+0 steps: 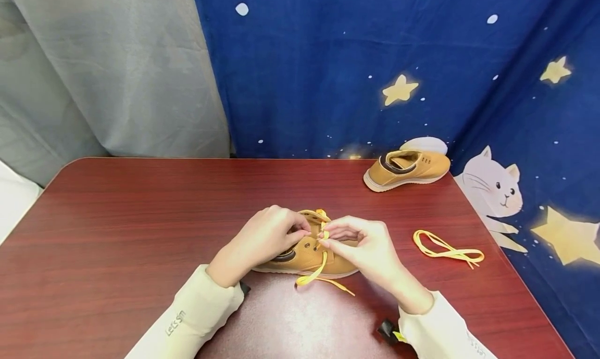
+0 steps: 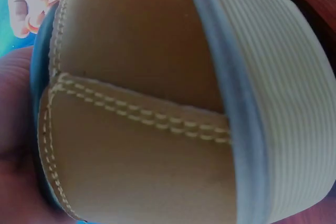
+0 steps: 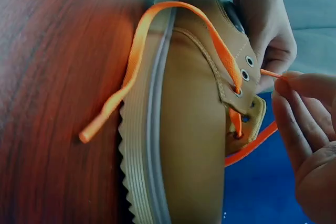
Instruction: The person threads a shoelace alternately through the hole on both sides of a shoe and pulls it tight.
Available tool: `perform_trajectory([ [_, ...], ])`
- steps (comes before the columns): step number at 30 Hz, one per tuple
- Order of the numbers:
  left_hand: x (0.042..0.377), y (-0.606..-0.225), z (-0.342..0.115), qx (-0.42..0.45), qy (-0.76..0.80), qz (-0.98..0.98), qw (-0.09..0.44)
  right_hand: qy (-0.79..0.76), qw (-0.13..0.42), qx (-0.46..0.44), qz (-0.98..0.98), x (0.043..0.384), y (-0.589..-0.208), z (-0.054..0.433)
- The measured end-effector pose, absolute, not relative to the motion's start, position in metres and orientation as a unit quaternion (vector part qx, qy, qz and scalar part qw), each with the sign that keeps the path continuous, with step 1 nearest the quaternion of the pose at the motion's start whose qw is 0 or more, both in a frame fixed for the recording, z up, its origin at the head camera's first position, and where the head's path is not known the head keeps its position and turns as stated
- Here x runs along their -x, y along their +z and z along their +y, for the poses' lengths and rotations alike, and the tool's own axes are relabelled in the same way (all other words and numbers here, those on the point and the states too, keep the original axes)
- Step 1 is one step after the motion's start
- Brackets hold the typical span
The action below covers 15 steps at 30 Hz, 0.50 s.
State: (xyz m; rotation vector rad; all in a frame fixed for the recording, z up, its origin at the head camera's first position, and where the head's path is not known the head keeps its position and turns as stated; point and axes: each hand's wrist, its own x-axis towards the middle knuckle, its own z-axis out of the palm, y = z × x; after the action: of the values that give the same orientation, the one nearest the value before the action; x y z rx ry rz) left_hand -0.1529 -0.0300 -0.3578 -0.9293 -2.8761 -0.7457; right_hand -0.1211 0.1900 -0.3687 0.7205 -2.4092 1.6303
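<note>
While the right hand [image 1: 367, 244] pinched the lace [image 3: 138, 51] just beside the eyelets [image 3: 245, 75], the near shoe [image 1: 302, 257] lay side-to-side on the desk [image 1: 140, 218], toe [image 1: 344, 267] rightward, left hand [image 1: 267, 236] at its opening [image 1: 285, 256], grip unclear.

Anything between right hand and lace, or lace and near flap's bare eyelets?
Right hand to lace: nothing visible; the fingers pinch it. Lace to bare eyelets: nothing visible covers their outer side, but the left hand sits close behind the near flap, so the inner side can't be judged.
</note>
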Motion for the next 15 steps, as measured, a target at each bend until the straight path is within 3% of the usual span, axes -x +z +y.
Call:
perform_trajectory([
  [3, 0.153, -0.358, -0.03, 0.295, -0.241, -0.925, 0.001, 0.515, 0.098, -0.273, -0.806, 0.122, -0.372, 0.189],
  [10, 0.153, -0.357, -0.03, 0.295, -0.236, -0.926, -0.008, 0.399, 0.215, -0.385, -0.804, 0.126, -0.378, 0.188],
  [15, 0.152, -0.357, -0.031, 0.3, -0.233, -0.925, -0.011, 0.335, 0.245, -0.469, -0.78, 0.129, -0.38, 0.19],
])
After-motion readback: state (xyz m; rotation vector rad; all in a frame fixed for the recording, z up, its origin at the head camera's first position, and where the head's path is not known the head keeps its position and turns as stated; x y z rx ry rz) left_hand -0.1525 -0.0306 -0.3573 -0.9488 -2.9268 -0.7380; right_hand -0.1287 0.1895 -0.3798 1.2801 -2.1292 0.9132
